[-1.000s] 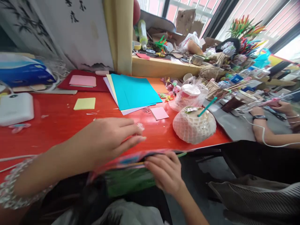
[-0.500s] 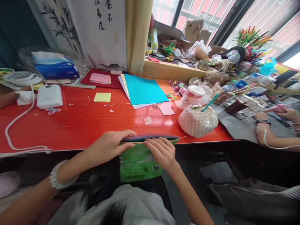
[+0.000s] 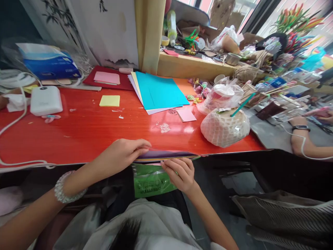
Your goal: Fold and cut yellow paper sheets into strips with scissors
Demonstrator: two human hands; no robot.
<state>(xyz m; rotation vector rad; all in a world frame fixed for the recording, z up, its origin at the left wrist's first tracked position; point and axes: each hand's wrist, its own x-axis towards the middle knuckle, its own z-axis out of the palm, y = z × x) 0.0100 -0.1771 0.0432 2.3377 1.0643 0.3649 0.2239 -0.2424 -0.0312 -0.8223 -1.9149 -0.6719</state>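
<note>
Green bag point(image 3: 155, 181): plastic, hangs below the hands in front of the lap, mouth up, just off the near edge of the red table point(image 3: 85, 140).
Left hand point(image 3: 126, 156): thumb and fingertips together, looks pinched on the left end of the mouth, far side.
Right hand point(image 3: 182, 172): fingers curled onto the near lip, right of middle; thumb hidden, but reads as gripping the bag.
Handling the mouth: my call, work the two lips against each other, left hand steadying the corner, right drawing the near lip toward the body. Light, level pull; film this thin likely creases or slips if one side is tugged harder.
Coloured sheets point(image 3: 170, 155): edges show in the mouth, purple on the far side, between the two grips. Fingertips should stay on the film, else edges could bend.
Bag vs grip: body drops beneath and between the hands; mouth runs from the left fingertips to past the right hand.
Clear bits point(image 3: 164, 128): on the table, just beyond the mouth.
Wrapped coconut point(image 3: 225, 130): on the table, right of the hands, straw point(image 3: 243, 104) up.
Blue paper point(image 3: 161, 92): farther back, well apart from both hands.
</note>
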